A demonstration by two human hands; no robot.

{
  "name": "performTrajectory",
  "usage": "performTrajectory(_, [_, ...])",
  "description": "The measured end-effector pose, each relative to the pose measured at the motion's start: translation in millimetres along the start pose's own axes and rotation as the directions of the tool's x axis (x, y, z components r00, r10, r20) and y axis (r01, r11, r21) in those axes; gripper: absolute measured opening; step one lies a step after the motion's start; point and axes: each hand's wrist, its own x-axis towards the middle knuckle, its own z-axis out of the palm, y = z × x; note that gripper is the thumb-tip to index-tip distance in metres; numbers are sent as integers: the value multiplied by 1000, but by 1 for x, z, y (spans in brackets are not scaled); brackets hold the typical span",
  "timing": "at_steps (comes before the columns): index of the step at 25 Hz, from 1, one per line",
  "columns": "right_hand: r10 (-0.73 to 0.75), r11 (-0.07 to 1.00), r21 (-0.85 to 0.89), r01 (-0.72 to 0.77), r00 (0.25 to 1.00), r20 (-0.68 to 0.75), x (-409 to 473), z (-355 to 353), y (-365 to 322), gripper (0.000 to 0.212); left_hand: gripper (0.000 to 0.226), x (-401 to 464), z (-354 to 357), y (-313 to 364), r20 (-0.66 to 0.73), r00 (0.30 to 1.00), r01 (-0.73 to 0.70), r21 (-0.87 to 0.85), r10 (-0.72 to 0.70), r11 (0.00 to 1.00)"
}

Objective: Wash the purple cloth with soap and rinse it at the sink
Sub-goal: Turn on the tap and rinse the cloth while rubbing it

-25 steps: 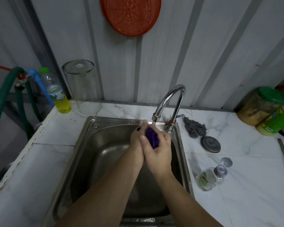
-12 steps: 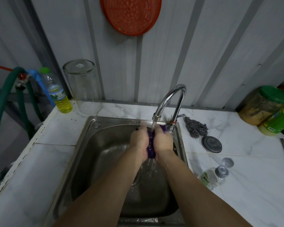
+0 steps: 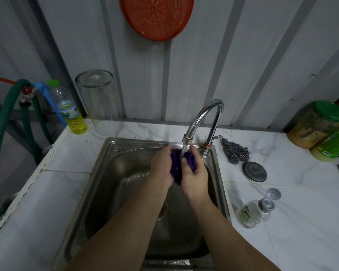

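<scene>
Purple cloth is squeezed between left hand and right hand beneath faucet, letting running water flush it.

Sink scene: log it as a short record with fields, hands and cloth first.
cloth: purple cloth bunched between both hands, under the running stream
left hand: left hand grips the cloth
right hand: right hand grips the cloth
tap: faucet running
basin: steel sink, wet
counter right: steel scourer, round lid, soap bottle lying on its side
counter left: yellow-liquid bottle, upturned glass jar
</scene>
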Motion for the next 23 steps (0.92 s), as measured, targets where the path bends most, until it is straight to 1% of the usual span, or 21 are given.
performTrajectory(2, [-184, 972, -141, 186, 983, 26, -5, 2, -2, 44, 26, -1, 1, -4, 22, 1000, 11, 18, -11, 1000])
performTrajectory(3, [-244, 946, -214, 244, 969, 29, -4, 3, -3, 39, 26, -2, 1, -5, 43, 999, 20, 12, -20, 1000])
performTrajectory(4, [-285, 925, -255, 283, 958, 32, -3, 4, -6, 34, 26, -3, 0, -7, 68, 997, 30, -13, -29, 999])
performTrajectory(6, [-284, 930, -237, 280, 959, 19, 1, 7, -11, 25, 28, -3, -1, -8, 73, 997, 12, -39, -9, 999])
performTrajectory(9, [-109, 988, -115, 104, 993, -41, 11, 13, -20, 6, 31, -6, 0, -7, 43, 998, -51, -54, 54, 997])
performTrajectory(10, [-69, 991, -118, 62, 996, -56, 15, 14, -22, 6, 32, -6, 0, -6, 22, 998, -63, -53, 65, 997])
performTrajectory(13, [-32, 978, -206, 11, 994, -102, 22, 17, -26, 26, 36, -4, 2, -6, -34, 995, -96, 0, 96, 995])
performTrajectory(15, [28, 964, -259, -56, 993, -112, 28, 18, -24, 32, 39, -5, 3, -8, -69, 991, -112, 35, 114, 993])
performTrajectory(16, [84, 959, -258, -116, 987, -134, 31, 18, -23, 33, 39, -4, 4, -10, -67, 991, -118, 35, 120, 992])
performTrajectory(17, [176, 958, -201, -207, 971, -160, 34, 18, -23, 32, 38, -5, 4, -11, -64, 991, -119, 37, 121, 992])
performTrajectory(18, [305, 944, -83, -320, 939, -159, 37, 18, -22, 30, 37, -7, 5, -13, -58, 992, -113, 44, 116, 993])
performTrajectory(19, [431, 902, 46, -429, 893, -126, 38, 17, -23, 29, 35, -8, 5, -14, -53, 991, -117, 63, 120, 991])
performTrajectory(20, [510, 858, 128, -498, 855, -93, 40, 15, -23, 28, 31, -7, 5, -16, -42, 990, -132, 87, 136, 987])
performTrajectory(21, [528, 846, 136, -515, 845, -81, 42, 12, -22, 30, 27, -7, 3, -16, -29, 987, -155, 106, 159, 982])
performTrajectory(22, [501, 864, 101, -493, 860, -92, 43, 9, -21, 30, 23, -6, 1, -14, -28, 984, -173, 108, 177, 979])
performTrajectory(23, [439, 898, 47, -437, 889, -131, 42, 6, -23, 28, 21, -5, -1, -11, -41, 981, -184, 94, 189, 978])
